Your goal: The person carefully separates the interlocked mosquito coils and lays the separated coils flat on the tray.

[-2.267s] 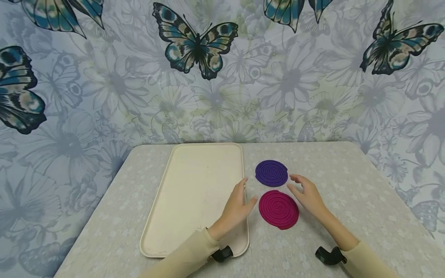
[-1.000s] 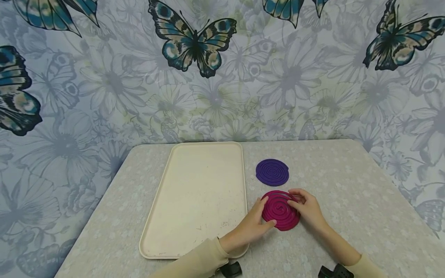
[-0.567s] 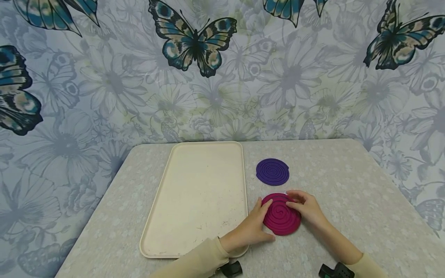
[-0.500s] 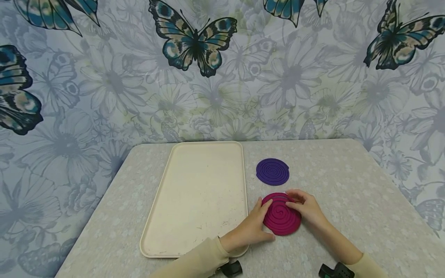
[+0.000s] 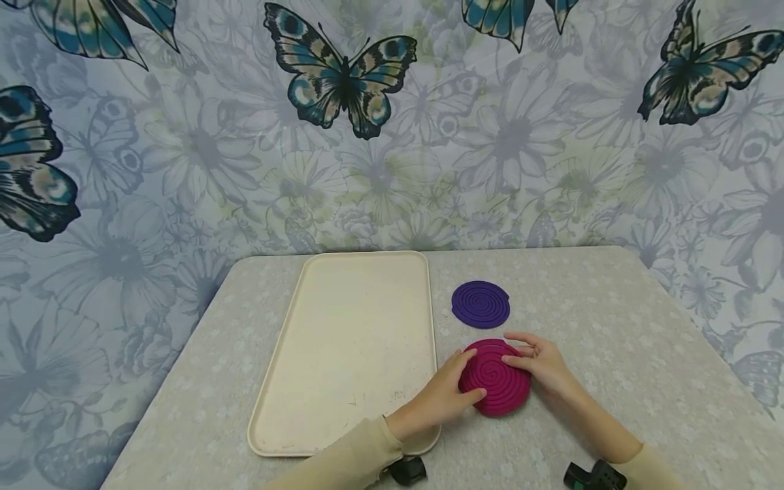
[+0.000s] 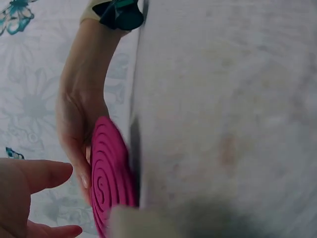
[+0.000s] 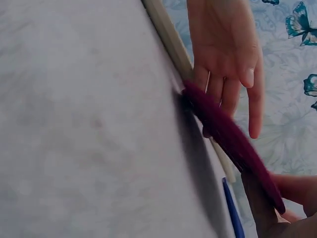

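Note:
A magenta spiral disc is held between both hands; in the right wrist view the disc stands tilted, with a shadow below it. My left hand has forefinger and thumb over its left side, while other fingers of that hand pass beneath it. My right hand pinches the upper right edge, its fingers on both faces. In the left wrist view the disc hides part of the right hand. A purple spiral disc lies flat just beyond.
A cream tray lies left of the discs on the grey patterned table. My left forearm crosses its near right corner. A butterfly-print backdrop rises behind the table. Black straps sit at both wrists.
Both hands have come in from beside the discs and taken hold of the magenta one. My left thumb has moved from the table side onto its near left part since half a second ago.

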`<action>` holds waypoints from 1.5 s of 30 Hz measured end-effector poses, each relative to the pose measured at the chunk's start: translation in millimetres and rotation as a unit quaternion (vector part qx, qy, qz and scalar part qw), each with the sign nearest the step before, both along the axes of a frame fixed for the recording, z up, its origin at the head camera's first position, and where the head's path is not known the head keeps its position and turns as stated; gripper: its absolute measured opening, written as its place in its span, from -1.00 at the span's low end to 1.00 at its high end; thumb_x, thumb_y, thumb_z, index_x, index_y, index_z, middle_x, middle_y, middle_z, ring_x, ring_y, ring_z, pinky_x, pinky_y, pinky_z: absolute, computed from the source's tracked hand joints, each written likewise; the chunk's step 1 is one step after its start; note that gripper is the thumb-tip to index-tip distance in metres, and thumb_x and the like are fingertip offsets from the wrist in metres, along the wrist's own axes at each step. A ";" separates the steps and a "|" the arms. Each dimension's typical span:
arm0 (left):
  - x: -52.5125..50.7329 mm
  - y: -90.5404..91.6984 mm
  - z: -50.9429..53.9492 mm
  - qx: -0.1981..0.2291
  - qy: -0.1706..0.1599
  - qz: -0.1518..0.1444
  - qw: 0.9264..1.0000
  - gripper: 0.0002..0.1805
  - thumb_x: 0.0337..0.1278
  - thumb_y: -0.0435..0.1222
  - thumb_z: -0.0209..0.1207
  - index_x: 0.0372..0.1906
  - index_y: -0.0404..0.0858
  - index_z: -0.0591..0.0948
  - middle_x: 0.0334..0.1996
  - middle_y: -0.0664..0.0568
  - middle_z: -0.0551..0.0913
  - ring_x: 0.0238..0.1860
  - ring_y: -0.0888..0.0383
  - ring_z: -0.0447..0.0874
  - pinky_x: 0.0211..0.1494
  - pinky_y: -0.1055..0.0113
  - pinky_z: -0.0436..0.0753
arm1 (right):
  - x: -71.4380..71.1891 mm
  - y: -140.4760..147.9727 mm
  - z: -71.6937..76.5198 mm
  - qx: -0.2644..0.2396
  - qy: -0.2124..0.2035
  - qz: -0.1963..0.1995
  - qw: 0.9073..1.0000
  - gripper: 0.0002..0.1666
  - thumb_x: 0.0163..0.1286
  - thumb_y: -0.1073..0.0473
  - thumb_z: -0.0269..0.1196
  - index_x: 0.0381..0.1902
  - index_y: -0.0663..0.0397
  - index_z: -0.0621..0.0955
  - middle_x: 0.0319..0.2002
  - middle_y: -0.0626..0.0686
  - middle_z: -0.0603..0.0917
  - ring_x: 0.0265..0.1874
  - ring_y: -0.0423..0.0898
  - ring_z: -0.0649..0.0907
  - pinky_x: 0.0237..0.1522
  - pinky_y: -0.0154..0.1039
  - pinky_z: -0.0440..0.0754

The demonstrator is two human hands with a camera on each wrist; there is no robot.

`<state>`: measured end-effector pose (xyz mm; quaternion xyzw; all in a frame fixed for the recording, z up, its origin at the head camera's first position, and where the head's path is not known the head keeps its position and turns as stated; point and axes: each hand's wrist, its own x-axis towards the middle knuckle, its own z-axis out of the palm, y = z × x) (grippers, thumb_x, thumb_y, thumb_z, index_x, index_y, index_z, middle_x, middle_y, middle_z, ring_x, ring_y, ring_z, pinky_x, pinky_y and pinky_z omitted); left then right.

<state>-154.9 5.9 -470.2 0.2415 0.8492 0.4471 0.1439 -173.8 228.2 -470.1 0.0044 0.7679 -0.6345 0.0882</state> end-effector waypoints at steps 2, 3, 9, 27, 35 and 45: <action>-4.9 -1.1 5.6 0.019 0.009 0.003 1.000 -0.31 0.21 -0.19 0.16 0.40 -0.29 0.24 0.37 -0.24 0.29 0.43 -0.14 0.20 0.43 -0.03 0.30 | -2.8 0.9 5.1 -0.014 0.005 0.007 1.000 -0.29 0.21 0.34 0.30 0.26 0.50 0.31 -0.32 -0.09 0.78 -0.40 -0.38 0.70 -0.35 -0.46 0.66; -8.1 -2.2 9.6 0.025 0.014 0.006 1.000 -0.33 0.21 -0.20 0.15 0.38 -0.29 0.26 0.35 -0.21 0.33 0.41 -0.12 0.24 0.42 -0.01 0.32 | -4.7 0.3 8.5 -0.022 0.009 0.005 1.000 -0.30 0.21 0.34 0.30 0.26 0.50 0.32 -0.36 -0.16 0.77 -0.41 -0.37 0.70 -0.35 -0.46 0.66; -36.0 -14.5 40.0 0.093 0.008 0.057 0.994 -0.41 0.25 -0.26 0.14 0.35 -0.30 0.30 0.28 -0.24 0.40 0.26 -0.14 0.44 0.21 0.07 0.57 | -22.4 -16.5 37.3 -0.132 0.024 -0.031 0.990 -0.48 0.21 0.41 0.28 0.14 0.32 0.44 -0.43 -0.24 0.74 -0.40 -0.37 0.70 -0.35 -0.49 0.67; -87.6 -56.1 95.9 0.319 0.035 0.236 0.917 -0.60 0.14 -0.47 0.20 0.13 -0.35 0.52 -0.22 -0.26 0.66 -0.40 0.41 0.66 -0.27 0.48 0.70 | -61.2 -87.6 112.9 -0.318 -0.002 -0.061 0.946 -0.58 0.32 0.42 0.16 0.14 0.21 0.43 -0.33 -0.14 0.74 -0.34 -0.32 0.71 -0.30 -0.49 0.67; -87.8 -61.9 98.1 0.327 0.091 0.263 0.903 -0.77 0.15 -0.42 0.22 -0.08 -0.42 0.61 -0.05 -0.23 0.62 -0.41 0.47 0.65 -0.34 0.61 0.57 | -57.8 -96.5 115.6 -0.308 -0.014 -0.042 0.950 -0.77 0.34 0.42 0.13 -0.08 0.16 0.40 -0.38 -0.10 0.70 -0.45 -0.28 0.72 -0.40 -0.46 0.67; -83.0 -56.8 94.4 0.198 0.121 0.210 0.950 -0.76 0.11 -0.37 0.26 -0.09 -0.30 0.66 0.18 -0.15 0.50 0.25 -0.05 0.45 0.24 0.01 0.54 | -53.4 -104.4 109.5 -0.320 0.049 -0.115 0.939 -0.71 0.22 0.54 0.17 -0.41 0.10 0.36 -0.54 -0.09 0.67 -0.52 -0.27 0.70 -0.49 -0.45 0.66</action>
